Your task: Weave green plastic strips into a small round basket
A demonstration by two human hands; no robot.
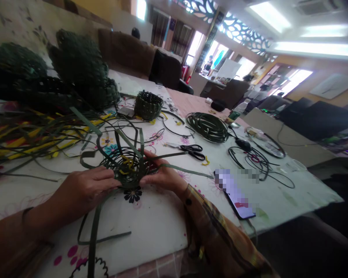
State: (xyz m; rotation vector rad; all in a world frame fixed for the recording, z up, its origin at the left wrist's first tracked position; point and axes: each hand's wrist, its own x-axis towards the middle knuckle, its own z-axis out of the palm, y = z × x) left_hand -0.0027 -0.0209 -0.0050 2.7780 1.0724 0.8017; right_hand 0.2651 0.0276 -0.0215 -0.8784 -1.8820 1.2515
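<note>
A half-woven basket base of dark green strips with a few yellow ties lies on the floral tablecloth in front of me. My left hand rests against its left side, fingers closed on the rim. My right hand grips its right edge, fingers pinched on the weave. Loose green strips trail from the base toward me and to the right.
Scissors lie just beyond the base. A small finished green basket, a coil of green strip, piled woven pieces, loose yellow and green strips, a phone and black cables share the table. Sofas stand behind.
</note>
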